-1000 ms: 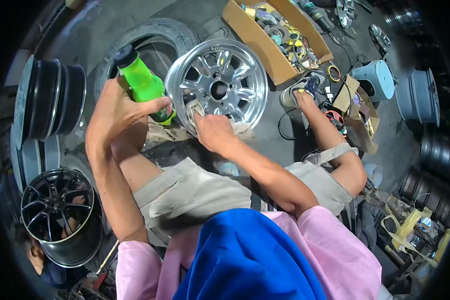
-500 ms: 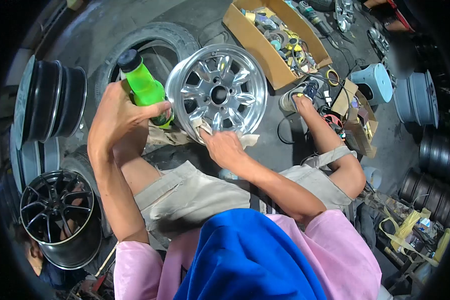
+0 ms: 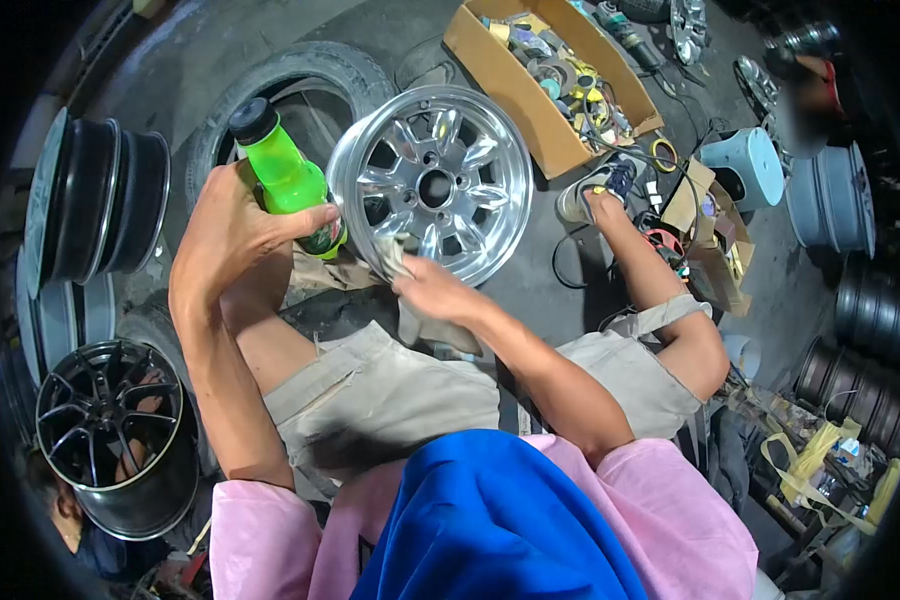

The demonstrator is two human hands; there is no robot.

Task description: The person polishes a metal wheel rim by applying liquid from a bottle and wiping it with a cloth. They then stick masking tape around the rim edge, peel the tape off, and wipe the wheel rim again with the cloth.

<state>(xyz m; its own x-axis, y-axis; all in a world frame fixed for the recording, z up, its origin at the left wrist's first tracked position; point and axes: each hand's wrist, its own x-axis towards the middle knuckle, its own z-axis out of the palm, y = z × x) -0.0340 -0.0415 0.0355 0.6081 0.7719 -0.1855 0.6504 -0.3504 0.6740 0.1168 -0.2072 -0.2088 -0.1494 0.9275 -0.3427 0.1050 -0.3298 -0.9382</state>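
A shiny silver alloy wheel rim [image 3: 475, 235] stands tilted in front of me, its spoked face toward me. My left hand [image 3: 232, 222] is wrapped round a bright green plastic bottle [image 3: 288, 178] with a black cap, held at the rim's left side. My right hand [image 3: 432, 290] is closed on a pale cloth [image 3: 425, 328], pressed near the lower left edge of the rim. Part of the cloth hangs down below my fingers.
Behind the rim lies a tyre [image 3: 210, 135]. A long cardboard box [image 3: 555, 150] full of discs and tape sits beyond. To the right are a light blue stool [image 3: 760, 165] and a smaller carton [image 3: 730, 265]. More wheels [image 3: 120, 420] stand at the left.
My right hand has shifted slightly left and down along the rim, and the cloth now hangs lower beneath it. The left hand and bottle have moved only slightly left.
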